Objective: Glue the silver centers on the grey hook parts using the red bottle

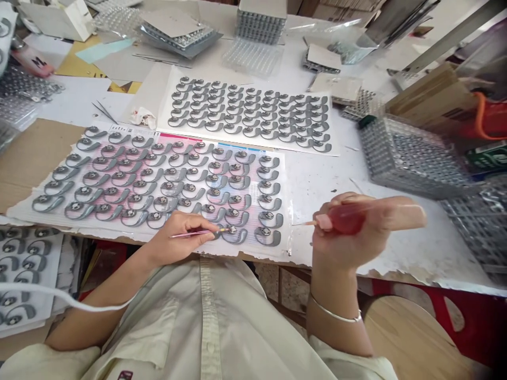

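My left hand (180, 238) pinches a thin pink stick (198, 233), its tip resting on a grey hook-shaped part (233, 232) in the front row of a near sheet (283, 221) covered with several rows of such parts. My right hand (348, 232) is closed around a red tool with a pale handle (368, 215), held above the white table (328, 174) just right of that sheet. The tool's thin tip points left toward the sheet's edge.
A second sheet (164, 105) of grey parts lies farther back. Stacks of clear blister trays (412, 155) stand at the right and back (261, 21). Tweezers (103, 112) and a crumpled tissue (143, 117) lie behind the near sheet. A wooden stool (412, 338) is at lower right.
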Action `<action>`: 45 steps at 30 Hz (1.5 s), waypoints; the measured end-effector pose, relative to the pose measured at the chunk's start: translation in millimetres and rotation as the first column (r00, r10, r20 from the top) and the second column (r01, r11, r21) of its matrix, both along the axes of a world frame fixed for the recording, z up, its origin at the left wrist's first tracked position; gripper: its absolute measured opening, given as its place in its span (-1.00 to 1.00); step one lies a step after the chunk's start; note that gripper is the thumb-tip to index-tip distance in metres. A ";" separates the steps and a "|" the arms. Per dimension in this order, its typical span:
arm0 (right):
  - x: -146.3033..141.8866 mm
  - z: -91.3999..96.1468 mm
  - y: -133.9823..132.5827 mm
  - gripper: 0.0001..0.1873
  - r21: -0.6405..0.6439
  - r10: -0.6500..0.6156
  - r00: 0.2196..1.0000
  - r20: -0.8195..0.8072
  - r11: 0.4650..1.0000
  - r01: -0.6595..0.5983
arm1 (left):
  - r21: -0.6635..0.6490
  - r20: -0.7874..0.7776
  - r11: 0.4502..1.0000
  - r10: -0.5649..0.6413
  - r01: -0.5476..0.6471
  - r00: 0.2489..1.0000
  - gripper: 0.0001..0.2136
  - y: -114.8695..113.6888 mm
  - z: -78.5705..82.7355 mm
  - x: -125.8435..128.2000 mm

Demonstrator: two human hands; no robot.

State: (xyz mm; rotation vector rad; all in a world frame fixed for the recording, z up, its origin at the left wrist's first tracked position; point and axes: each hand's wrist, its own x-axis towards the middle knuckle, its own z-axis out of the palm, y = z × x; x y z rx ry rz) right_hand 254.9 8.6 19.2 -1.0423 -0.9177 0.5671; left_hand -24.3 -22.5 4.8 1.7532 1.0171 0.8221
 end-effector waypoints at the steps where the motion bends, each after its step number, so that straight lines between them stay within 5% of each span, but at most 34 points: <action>1: 7.7 -2.3 0.8 -0.60 -0.008 -0.008 1.000 -0.029 1.000 0.008 | 0.003 0.010 1.000 0.021 -0.021 1.000 -0.87 -1.6 0.4 -0.6; 7: 19.0 -18.2 3.3 -0.57 -0.026 0.048 0.991 -0.124 0.998 -0.052 | 0.099 -0.068 0.994 0.057 -0.050 0.996 -0.87 -8.5 5.4 0.7; 16: -33.1 -23.0 -17.2 -0.71 -0.043 0.313 0.950 -0.025 0.949 -0.313 | 0.227 -0.125 0.973 -0.007 0.035 0.992 -0.86 -11.8 5.8 7.1; 22: -56.9 -28.9 -24.6 -0.82 0.031 0.244 0.929 0.277 0.965 -0.262 | 0.338 -0.109 0.937 -0.050 0.084 0.993 -0.84 -11.2 0.2 5.8; 27: -59.8 -27.6 -22.9 -0.83 0.037 0.243 0.901 0.359 0.961 -0.273 | 0.336 -0.086 0.936 -0.075 0.100 0.994 -0.83 -10.3 -0.9 5.8; 41: -60.7 -32.6 -23.1 -0.82 0.018 0.252 0.895 0.367 0.960 -0.278 | 0.334 -0.068 0.938 -0.075 0.094 0.995 -0.84 -10.4 -2.6 4.7; 45: -54.6 -32.8 -23.3 -0.75 0.008 0.222 0.970 0.098 0.975 -0.224 | 0.334 -0.060 0.938 -0.073 0.089 0.996 -0.83 -10.7 -2.8 4.8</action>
